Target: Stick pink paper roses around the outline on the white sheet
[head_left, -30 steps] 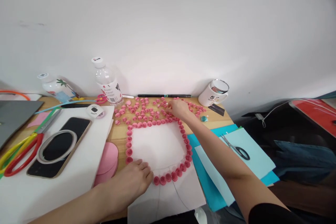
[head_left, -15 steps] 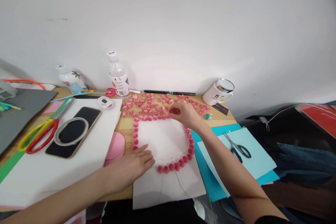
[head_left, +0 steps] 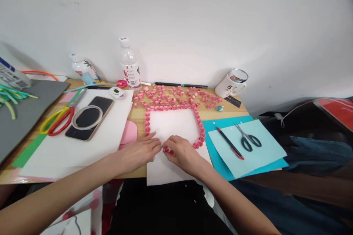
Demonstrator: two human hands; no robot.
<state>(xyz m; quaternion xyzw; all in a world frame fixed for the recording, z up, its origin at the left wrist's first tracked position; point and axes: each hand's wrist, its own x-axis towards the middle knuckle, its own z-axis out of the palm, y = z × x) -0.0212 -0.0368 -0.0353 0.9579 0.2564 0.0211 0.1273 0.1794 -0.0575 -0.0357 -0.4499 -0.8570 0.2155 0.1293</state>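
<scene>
A white sheet of paper (head_left: 174,124) lies in front of me, bordered by a row of pink rolled-paper roses (head_left: 201,130). My left hand (head_left: 143,149) rests on its left side, fingers stretched out flat and holding nothing. Beside it my right hand (head_left: 180,154) is closed in a pinch at the row's lower left end, apparently on a small paper rose (head_left: 166,149). That hand covers part of the lower row. Beyond the sheet, many loose pink roses (head_left: 158,99) are scattered over the wooden table.
On the left are a phone (head_left: 89,118) under a roll of tape (head_left: 86,117) and red-and-yellow-handled scissors (head_left: 61,121). A bottle (head_left: 131,68) and a mug (head_left: 231,83) stand near the wall. Black scissors (head_left: 248,138) and a pen (head_left: 230,143) lie on blue paper (head_left: 257,154).
My right hand has come from the loose roses at the back down to the lower row, near my left hand. The left hand stays on the sheet. The view has shifted slightly.
</scene>
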